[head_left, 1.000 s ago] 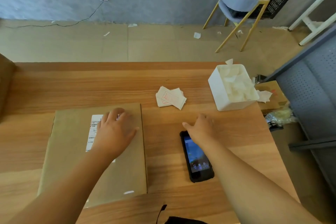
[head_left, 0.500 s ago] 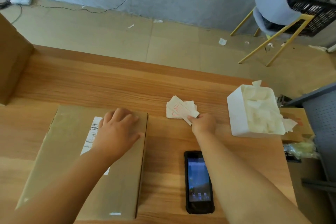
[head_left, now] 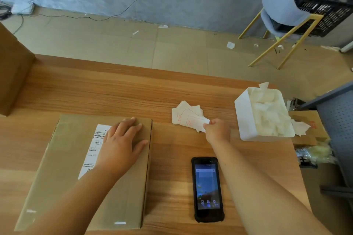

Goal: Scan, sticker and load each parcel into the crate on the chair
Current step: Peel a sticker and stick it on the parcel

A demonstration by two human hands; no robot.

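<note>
A wide wooden table (head_left: 114,91) filled the view from above. On its left part lay the parcel (head_left: 63,177), a flat cardboard box with a white shipping label (head_left: 97,139) on top. Far off at the upper right, across the floor, stood the chair (head_left: 277,2) with the black crate (head_left: 324,0) on its seat, well apart from the table. A white tub (head_left: 246,118) of paper scraps sat at the table's right edge. The handheld scanner (head_left: 207,189) lay face up near the front edge, screen lit, with no hand on it.

The left hand (head_left: 122,143) rested flat on the parcel, fingers spread, partly covering the label. The right hand (head_left: 217,129) pinched the near corner of a sheet in the loose pile of stickers (head_left: 186,115).

The stickering step seemed to be in hand. Next, one sticker would need to come free of the pile alone and be carried to bare cardboard beside the label.
</note>
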